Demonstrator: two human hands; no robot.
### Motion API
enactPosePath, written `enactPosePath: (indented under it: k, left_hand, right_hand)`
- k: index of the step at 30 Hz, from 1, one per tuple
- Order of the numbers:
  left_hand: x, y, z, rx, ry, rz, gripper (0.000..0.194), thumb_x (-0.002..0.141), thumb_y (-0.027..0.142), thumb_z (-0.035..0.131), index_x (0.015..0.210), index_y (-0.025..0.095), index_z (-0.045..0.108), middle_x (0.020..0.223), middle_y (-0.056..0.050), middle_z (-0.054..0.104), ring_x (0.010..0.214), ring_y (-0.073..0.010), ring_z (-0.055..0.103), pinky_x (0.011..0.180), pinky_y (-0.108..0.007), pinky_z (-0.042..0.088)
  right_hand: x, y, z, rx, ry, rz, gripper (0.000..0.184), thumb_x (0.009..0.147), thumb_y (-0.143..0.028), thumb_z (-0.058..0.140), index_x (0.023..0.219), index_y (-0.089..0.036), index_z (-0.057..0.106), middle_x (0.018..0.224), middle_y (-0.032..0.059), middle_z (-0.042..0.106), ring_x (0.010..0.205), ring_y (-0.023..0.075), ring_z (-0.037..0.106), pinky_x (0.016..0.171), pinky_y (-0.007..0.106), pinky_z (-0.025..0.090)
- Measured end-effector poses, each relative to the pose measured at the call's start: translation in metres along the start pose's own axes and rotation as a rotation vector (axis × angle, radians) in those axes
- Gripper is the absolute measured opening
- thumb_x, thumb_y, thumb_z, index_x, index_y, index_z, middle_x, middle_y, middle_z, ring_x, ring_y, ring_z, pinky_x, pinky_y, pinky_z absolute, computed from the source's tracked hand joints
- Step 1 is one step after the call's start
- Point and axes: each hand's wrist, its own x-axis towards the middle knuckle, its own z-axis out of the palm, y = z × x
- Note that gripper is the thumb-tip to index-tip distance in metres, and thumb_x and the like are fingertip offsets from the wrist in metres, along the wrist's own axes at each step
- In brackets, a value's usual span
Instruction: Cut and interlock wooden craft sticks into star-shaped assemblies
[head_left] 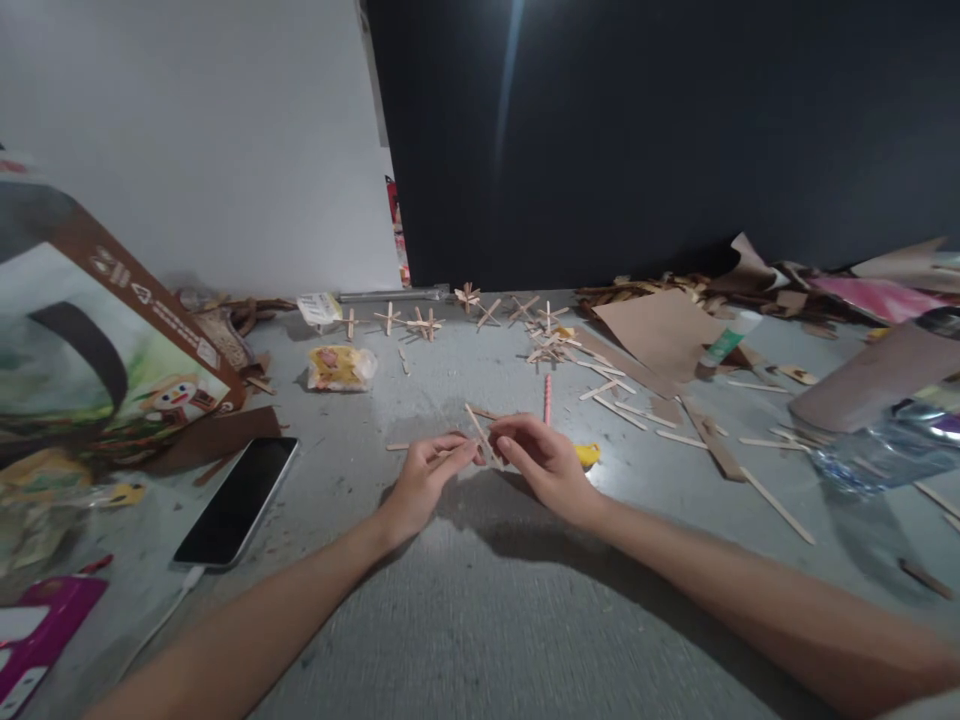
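A thin wooden craft stick (475, 422) slants up between my two hands over the table. My left hand (427, 480) is closed, thumb and fingers pinched at the stick's lower part. From the other side my right hand (551, 468) curls its fingers in on the same stick; its fingertips are partly hidden. Another craft stick (397, 447) pokes out to the left of my left hand. Just beyond my right hand stands or lies a pink striped stick (547, 398), and a yellow object (587, 456) shows beside that hand, partly covered.
Several crossed-stick pieces (488, 313) line the back. Loose craft sticks (621, 412), brown cardboard (652, 335), a glue stick (731, 338) and a clear plastic bottle (877, 450) lie right. Left are a phone (238, 500) on a cable, a yellow packet (341, 369) and a large printed bag (142, 330).
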Motion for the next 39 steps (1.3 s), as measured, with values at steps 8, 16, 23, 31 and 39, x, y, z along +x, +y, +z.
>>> enactPosePath:
  k: [8,16,23,31,39]
  left_hand:
    - [-0.006,0.004,0.001,0.012,-0.067,-0.007,0.039,0.094,0.058,0.072,0.077,0.024,0.08,0.09,-0.008,0.072,0.092,-0.0274,0.07,0.091,-0.042,0.057]
    - [-0.005,0.001,0.001,0.0,-0.07,-0.013,0.038,0.093,0.059,0.074,0.078,0.025,0.081,0.087,-0.007,0.073,0.088,-0.0265,0.068,0.088,-0.042,0.056]
    - [-0.008,0.0,0.006,-0.088,-0.057,-0.023,0.035,0.093,0.055,0.075,0.076,0.025,0.08,0.089,-0.007,0.074,0.093,-0.0271,0.069,0.093,-0.042,0.055]
    - [-0.012,-0.001,0.012,-0.152,-0.034,-0.069,0.038,0.089,0.057,0.078,0.078,0.021,0.08,0.094,-0.008,0.076,0.097,-0.0257,0.07,0.098,-0.039,0.054]
    - [-0.012,0.0,0.013,-0.188,-0.038,-0.066,0.033,0.09,0.052,0.079,0.078,0.022,0.08,0.094,-0.007,0.077,0.096,-0.0252,0.07,0.097,-0.039,0.054]
  right_hand:
    - [-0.002,0.006,0.0,0.101,0.083,0.042,0.027,0.095,-0.049,0.078,0.11,-0.027,0.084,0.103,0.0086,0.083,0.093,0.0224,0.079,0.083,0.037,0.066]
    - [-0.003,0.007,0.002,0.184,0.096,0.05,0.017,0.091,-0.043,0.084,0.105,-0.034,0.087,0.105,0.0064,0.085,0.1,0.0229,0.08,0.087,0.038,0.065]
    - [-0.006,0.005,0.005,0.262,0.086,0.09,0.017,0.091,-0.046,0.084,0.099,-0.032,0.088,0.105,0.0068,0.084,0.099,0.0227,0.079,0.09,0.041,0.065]
    - [-0.006,0.005,0.009,0.393,0.096,0.157,0.014,0.086,-0.044,0.089,0.096,-0.033,0.088,0.103,0.0048,0.083,0.099,0.0209,0.076,0.09,0.038,0.062]
    - [-0.006,0.003,0.009,0.352,0.095,0.147,0.017,0.086,-0.048,0.087,0.096,-0.034,0.088,0.103,0.0052,0.084,0.096,0.0207,0.077,0.087,0.038,0.063]
